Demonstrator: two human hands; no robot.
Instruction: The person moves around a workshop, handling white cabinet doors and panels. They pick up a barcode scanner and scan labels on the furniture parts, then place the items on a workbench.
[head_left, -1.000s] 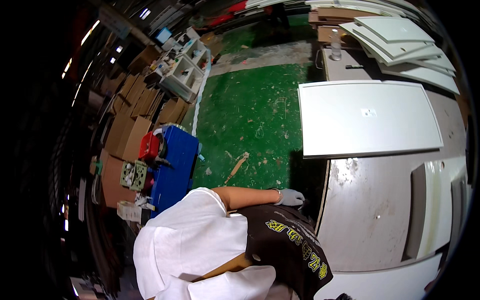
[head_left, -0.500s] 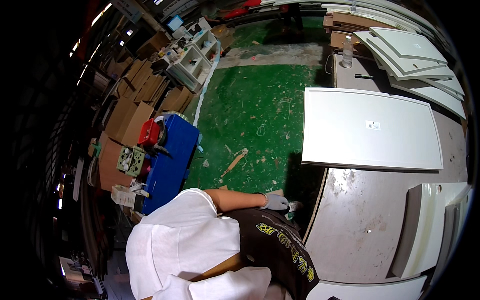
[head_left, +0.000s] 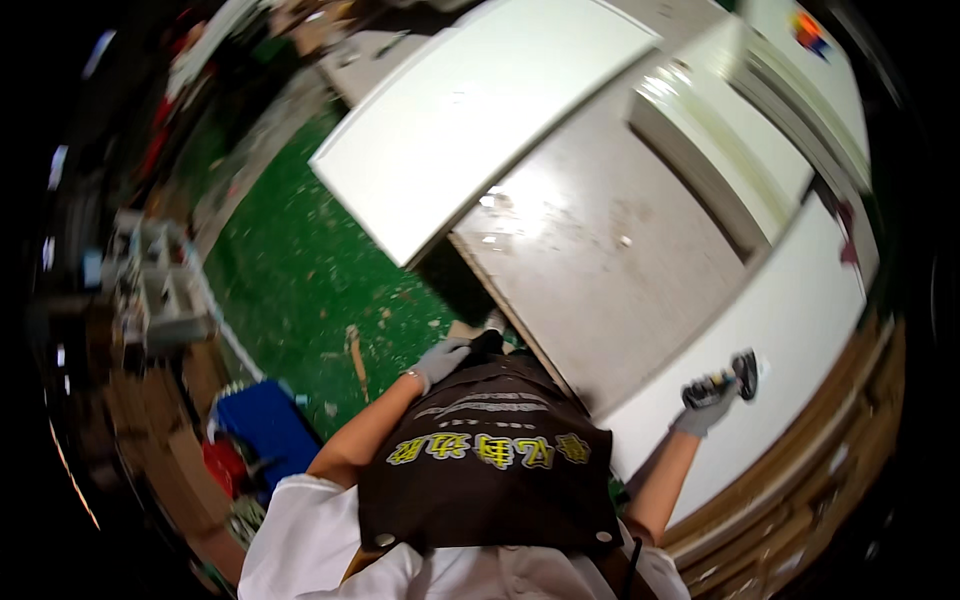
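My right hand [head_left: 705, 412], in a grey glove, is closed round a black hand-held tool with a round disc-like head [head_left: 745, 374]; blur hides its exact kind. The tool is over a white panel [head_left: 800, 300] at the right, and I cannot tell whether its head touches it. My left hand [head_left: 440, 362], also gloved, lies at the edge of my dark apron [head_left: 480, 400] with its fingers stretched out and nothing in them. Ahead, a large white panel [head_left: 480, 110] lies on the grey worktable [head_left: 610, 250] and juts past its left edge.
A stack of white panels [head_left: 725, 150] stands at the table's far right. Brown boards or cartons [head_left: 790, 500] line the near right. A blue box [head_left: 265, 430] and a red bin [head_left: 225, 468] are at the left, beside the green floor [head_left: 300, 250]. A white shelf unit [head_left: 165, 290] stands farther left.
The view has swung to the right. My right hand and the black tool, unseen before, are now in view over the white panel. My left hand stays by my apron.
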